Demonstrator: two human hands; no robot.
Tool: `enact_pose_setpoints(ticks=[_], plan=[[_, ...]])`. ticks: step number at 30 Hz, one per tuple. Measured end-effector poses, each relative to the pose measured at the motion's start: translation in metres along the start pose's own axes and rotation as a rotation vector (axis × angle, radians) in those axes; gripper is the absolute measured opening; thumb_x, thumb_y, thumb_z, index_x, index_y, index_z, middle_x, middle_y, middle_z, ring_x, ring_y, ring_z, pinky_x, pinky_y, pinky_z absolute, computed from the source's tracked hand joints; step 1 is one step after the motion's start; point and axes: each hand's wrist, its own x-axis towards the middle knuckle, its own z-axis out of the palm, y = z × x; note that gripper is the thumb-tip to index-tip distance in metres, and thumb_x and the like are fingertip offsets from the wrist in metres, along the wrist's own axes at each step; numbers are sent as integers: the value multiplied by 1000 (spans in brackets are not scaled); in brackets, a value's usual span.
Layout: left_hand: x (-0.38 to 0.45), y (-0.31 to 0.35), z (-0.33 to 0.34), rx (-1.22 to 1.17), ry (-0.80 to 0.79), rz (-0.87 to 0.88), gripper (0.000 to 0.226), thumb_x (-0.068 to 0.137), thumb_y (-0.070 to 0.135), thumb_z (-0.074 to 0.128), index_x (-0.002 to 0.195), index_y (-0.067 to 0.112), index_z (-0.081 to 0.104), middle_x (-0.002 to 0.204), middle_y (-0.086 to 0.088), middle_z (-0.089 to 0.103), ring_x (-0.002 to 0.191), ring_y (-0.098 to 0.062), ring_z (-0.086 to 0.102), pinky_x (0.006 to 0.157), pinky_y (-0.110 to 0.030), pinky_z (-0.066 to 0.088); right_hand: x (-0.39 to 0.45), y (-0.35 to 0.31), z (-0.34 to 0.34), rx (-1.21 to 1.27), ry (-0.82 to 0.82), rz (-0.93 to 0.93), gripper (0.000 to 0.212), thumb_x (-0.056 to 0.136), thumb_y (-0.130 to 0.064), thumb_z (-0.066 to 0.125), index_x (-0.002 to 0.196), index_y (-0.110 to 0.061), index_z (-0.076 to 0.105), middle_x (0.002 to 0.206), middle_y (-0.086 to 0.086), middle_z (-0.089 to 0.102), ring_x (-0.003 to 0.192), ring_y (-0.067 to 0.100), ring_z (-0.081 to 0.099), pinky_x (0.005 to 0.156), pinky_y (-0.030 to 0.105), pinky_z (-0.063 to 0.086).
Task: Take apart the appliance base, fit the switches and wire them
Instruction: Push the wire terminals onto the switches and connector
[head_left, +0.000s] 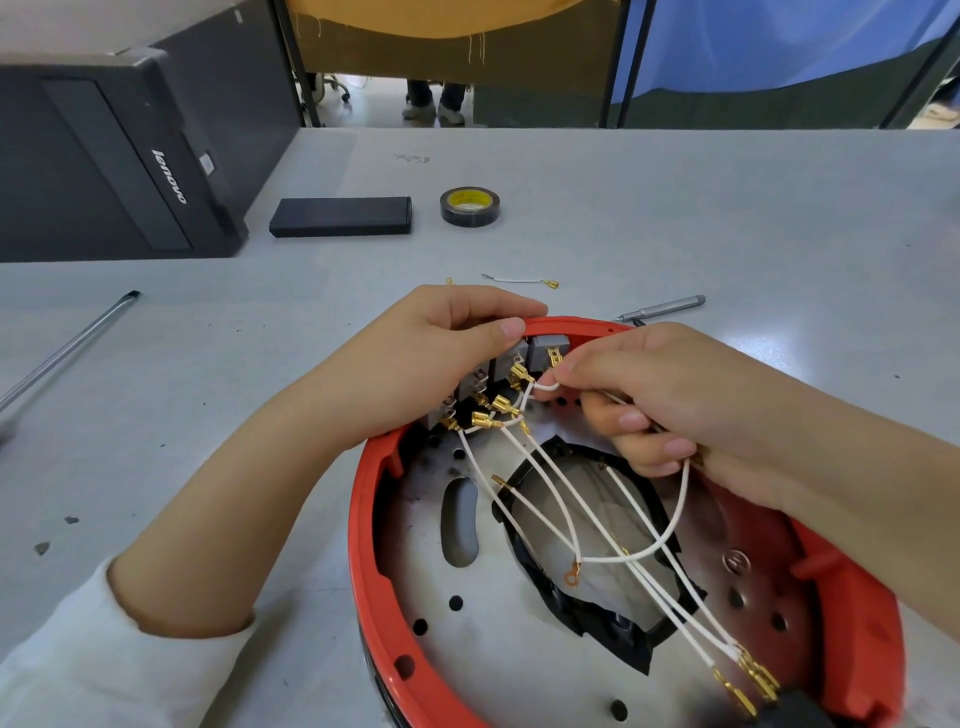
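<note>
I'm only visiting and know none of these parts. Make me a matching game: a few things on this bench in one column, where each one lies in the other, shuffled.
Things:
1. roll of tape
2. long metal rod
3. small screwdriver
4. loose white wire

Places:
A. left edge of the table
B. just beyond the left hand
C. beside the flat black box
D. beyond the right hand

Pairs: 1-C, 2-A, 3-D, 4-B
</note>
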Motion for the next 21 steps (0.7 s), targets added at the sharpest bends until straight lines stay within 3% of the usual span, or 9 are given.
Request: enact_pose_setpoints(ticks=[2,3,6,9,14,19,21], plan=[[0,-1,0,10,1,5,24,98,29,52,113,41,67,111,1,72,112,-31,61,100,-39,48,1,2,0,11,12,-11,23,94,-15,50,78,-6,65,40,-1,30,24,8,20,33,12,19],[0,-1,1,9,1,9,24,98,30,52,113,42,67,111,-4,71,112,-39,59,99,-44,46,1,2,0,13,20,-17,25,95,-15,50,78,-6,65,41,-2,30,24,8,20,33,13,19],[-1,1,2,5,8,10,23,98,30,52,109,45,67,114,-20,66,111,-48,56,99,-53,44,1,3,1,11,57,-35,24,95,-15,51,78,-6,65,42,-3,28,26,8,19,34,14,20],[-1,2,2,-18,8,6,24,98,28,53,105,45,68,117,-29,61,111,-51,54,100,-58,40,0,3,3,12,109,-53,23,96,-11,51,78,-5,64,39,-4,29,26,7,19,34,13,19],[-1,2,3,-23,31,10,24,98,25,54,103,43,68,116,-26,64,113,-46,55,104,-52,41,1,3,6,44,156,-68,29,96,-7,51,69,-5,63,36,-5,31,26,6,20,33,13,17],[0,3,3,-26,21,13,25,98,22,53,103,43,67,117,-26,63,113,-48,55,101,-53,42,2,2,7,64,166,-83,25,94,-3,50,74,-2,65,36,-5,32,26,5,21,31,12,17],[0,3,3,-29,16,16,25,98,23,53,103,44,67,117,-25,63,115,-46,54,96,-47,45,2,2,7,59,171,-85,26,94,-3,50,74,-2,65,36,-4,32,26,5,21,31,12,17]])
